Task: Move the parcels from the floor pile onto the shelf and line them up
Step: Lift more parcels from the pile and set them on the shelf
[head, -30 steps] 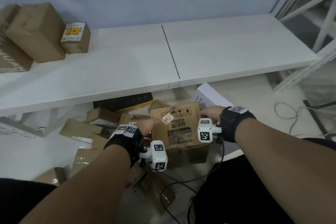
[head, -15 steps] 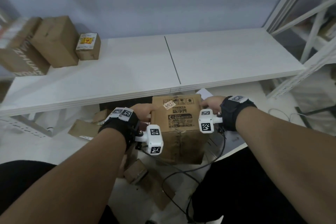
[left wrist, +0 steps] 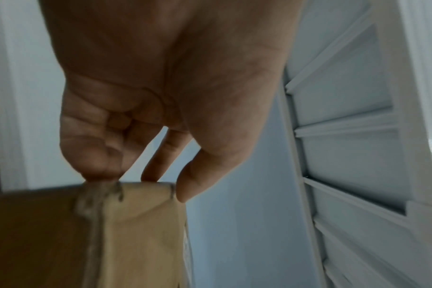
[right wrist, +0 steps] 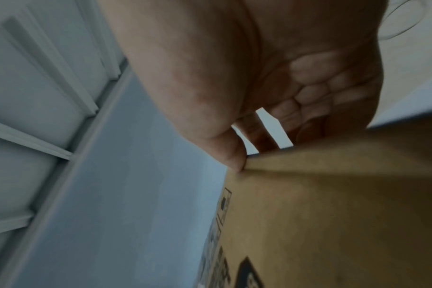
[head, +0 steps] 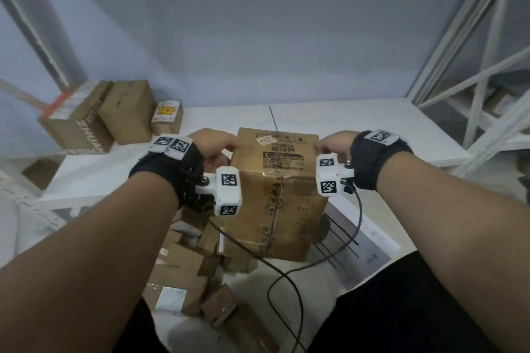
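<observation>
My left hand (head: 213, 146) grips the upper left corner of the cardboard parcel (head: 276, 195), and my right hand (head: 335, 144) grips the upper right corner; both forearms reach forward, about level with each other, wrists in black straps. In the left wrist view, my left fingers (left wrist: 94, 155) curl down onto the parcel's top edge while the thumb presses against the corner beside them. In the right wrist view, my right thumb pinches the near corner and the fingers (right wrist: 308, 109) fold over the edge behind it. So both hands are closed on the parcel, one at each side.

The parcel hangs between my hands, clear of the floor, its printed face and a round sticker marked 401 towards me, just in front of the white shelf (head: 358, 126). On the shelf's left end stand three boxes (head: 114, 114) side by side, touching. Below me, the floor pile (head: 189, 272) of small cardboard parcels lies scattered, with a black cable (head: 286, 275) trailing across it.
</observation>
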A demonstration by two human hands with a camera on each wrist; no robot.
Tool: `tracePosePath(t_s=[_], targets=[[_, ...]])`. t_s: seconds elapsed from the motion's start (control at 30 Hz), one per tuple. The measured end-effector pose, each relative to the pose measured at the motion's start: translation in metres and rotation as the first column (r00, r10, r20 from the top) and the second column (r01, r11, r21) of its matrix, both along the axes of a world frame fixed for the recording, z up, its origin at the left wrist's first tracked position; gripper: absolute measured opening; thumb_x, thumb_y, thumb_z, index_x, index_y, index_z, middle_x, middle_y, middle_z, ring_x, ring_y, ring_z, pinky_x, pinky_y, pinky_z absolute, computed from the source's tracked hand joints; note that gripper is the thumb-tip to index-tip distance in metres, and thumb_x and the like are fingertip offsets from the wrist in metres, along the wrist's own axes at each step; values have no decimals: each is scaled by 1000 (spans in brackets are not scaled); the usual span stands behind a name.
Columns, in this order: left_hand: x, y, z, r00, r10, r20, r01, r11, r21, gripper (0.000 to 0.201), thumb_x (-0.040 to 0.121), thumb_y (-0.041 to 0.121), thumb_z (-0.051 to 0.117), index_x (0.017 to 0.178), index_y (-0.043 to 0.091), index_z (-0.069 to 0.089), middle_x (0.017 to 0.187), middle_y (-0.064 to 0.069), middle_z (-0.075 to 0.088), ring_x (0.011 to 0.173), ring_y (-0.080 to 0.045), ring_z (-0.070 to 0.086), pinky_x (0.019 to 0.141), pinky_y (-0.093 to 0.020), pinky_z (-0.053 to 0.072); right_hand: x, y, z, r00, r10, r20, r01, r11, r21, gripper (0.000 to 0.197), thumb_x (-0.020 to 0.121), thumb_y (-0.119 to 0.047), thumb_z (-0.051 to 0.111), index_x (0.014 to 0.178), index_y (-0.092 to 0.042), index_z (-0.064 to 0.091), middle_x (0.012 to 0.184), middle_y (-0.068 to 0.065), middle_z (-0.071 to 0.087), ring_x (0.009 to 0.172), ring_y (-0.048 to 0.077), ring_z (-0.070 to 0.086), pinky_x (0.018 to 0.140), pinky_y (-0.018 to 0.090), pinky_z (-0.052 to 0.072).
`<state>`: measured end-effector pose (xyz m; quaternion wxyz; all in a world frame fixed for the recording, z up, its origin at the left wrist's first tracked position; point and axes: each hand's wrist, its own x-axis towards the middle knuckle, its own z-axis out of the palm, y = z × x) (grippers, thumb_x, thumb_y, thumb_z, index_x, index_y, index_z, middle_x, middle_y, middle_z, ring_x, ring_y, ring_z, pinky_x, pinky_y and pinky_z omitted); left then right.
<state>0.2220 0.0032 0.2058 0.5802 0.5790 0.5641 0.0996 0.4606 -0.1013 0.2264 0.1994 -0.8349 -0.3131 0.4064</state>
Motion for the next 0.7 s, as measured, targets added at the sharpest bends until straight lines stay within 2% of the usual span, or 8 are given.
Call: tracePosePath(t_s=[0.13,0.27,0.37,0.43,0.53,0.57,0.63,0.7], targets=[[-9,15,35,999,46,-5,-45,996,82,33,72,36,67,86,7,61,55,-9,53,48,-23,43,55,-30,32,-4,13,35,999,23,30,-25,997,77,18,91,-5,51,74,-9,48,73,6,50,59,19,46,51,26,36],[-14,20,62,972,137,192,-159,982,101,26,71,35,66,88,15,65,57,-1,61,47,-19,48,58,-27,38,-5,30,60,998,-15,55,5,984,176,13,93,-11,51,80,-11,50,79,6,52,62,20,50,51,25,40],[-14,28,69,923,175,344,-216,973,84,12,80,29,63,79,17,63,53,4,57,47,-16,50,57,-27,43,-5,49,65,999,-46,10,43,973,227,9,92,-10,51,83,-8,50,88,9,53,63,22,49,56,26,42],[-13,36,68,903,183,388,-237,967,96,11,83,27,61,78,17,60,58,3,55,52,-15,49,58,-27,43,-6,62,64,999,-50,6,47,972,228,7,93,-11,52,89,-6,52,90,10,53,66,22,49,58,28,43],[-14,52,57,905,150,397,-227,962,154,4,84,16,54,83,18,57,71,1,52,60,-15,48,57,-26,42,-6,83,53,998,12,68,-27,972,232,24,98,-16,49,74,-15,47,78,1,47,64,13,46,55,22,41],[-15,60,51,912,129,389,-209,963,171,9,84,12,52,86,18,57,75,-1,51,62,-15,48,57,-26,41,-6,90,47,997,26,66,-41,973,226,28,99,-17,48,72,-18,44,77,-1,46,64,10,45,54,20,39],[-18,72,36,928,76,365,-159,966,203,22,85,5,50,100,18,60,86,-4,54,70,-16,51,58,-26,42,-5,102,35,997,45,68,-58,975,215,30,100,-17,48,71,-20,42,77,-3,45,64,8,45,54,18,39],[-20,83,21,935,47,352,-129,969,213,33,90,8,56,121,17,59,101,-6,59,81,-15,55,60,-23,45,-4,118,23,996,59,74,-73,978,198,30,100,-17,48,71,-21,42,78,-2,46,64,8,45,54,18,40]])
